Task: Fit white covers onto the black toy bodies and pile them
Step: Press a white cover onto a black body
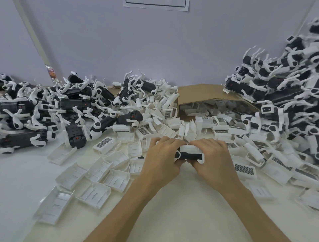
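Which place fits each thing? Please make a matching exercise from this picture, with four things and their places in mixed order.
Things
1. cardboard box
2. black toy body
3. sheet of paper
4. pile of uncovered toy bodies

Places
A. on the wall, at the top edge
B. at the left of the table
C. lying on its side at the back, white covers spilling out
D. gripped by the left hand and right hand, a white cover on top

Pairs: 1-C, 2-D, 3-A, 4-B

I'm reading no legible text anywhere, wall sheet (156,3) showing only a black frame line, sticker (264,128) on a piled toy body (255,124) blurring beyond reading
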Motion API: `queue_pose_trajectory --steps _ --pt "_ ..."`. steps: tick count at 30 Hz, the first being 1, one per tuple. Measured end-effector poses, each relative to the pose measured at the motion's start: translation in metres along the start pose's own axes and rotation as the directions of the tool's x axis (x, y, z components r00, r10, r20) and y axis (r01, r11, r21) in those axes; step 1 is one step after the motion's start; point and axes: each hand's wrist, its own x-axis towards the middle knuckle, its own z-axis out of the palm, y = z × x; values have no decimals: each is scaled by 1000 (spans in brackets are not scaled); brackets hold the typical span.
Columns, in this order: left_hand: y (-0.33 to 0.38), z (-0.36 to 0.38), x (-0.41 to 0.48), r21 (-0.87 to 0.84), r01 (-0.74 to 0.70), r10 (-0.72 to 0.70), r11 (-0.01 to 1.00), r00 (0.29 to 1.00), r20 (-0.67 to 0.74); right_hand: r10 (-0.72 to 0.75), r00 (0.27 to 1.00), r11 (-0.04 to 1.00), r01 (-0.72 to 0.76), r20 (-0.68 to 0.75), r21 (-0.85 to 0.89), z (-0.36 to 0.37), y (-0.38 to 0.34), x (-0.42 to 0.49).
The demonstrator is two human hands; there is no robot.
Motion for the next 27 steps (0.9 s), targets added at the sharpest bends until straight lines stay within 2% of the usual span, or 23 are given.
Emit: queue_pose_trajectory --steps 5,11,16,18,20,22,23,25,27 --pt "4 2 0 -111 10 -13 994 1000 -25 -2 1000 994 1 9 112 -4 2 1" --pt "2 -2 0 -38 14 -17 999 997 -72 -5 996 982 -12 86 187 -6 2 1" --pt "6 0 -1 -15 -12 10 1000 993 -118 24 999 966 -30 27 258 -9 0 2" --pt "8 0 -2 9 -24 26 1000 988 -155 68 996 914 -86 60 396 -13 0 4" --pt "6 0 -2 35 -46 52 998 981 -189 107 979 810 -188 174 555 -18 4 6" --pt "4 0 -1 70 -89 103 994 968 -231 178 960 696 -280 218 661 -22 8 9" --pt "3 1 -1 86 -120 138 989 956 -257 221 952 659 -304 210 688 -23 11 9" --pt "3 1 1 101 -181 204 978 924 -324 256 947 648 -318 196 692 -24 14 10" --pt "3 0 1 110 -215 241 970 888 -390 198 946 621 -325 259 713 -25 14 10"
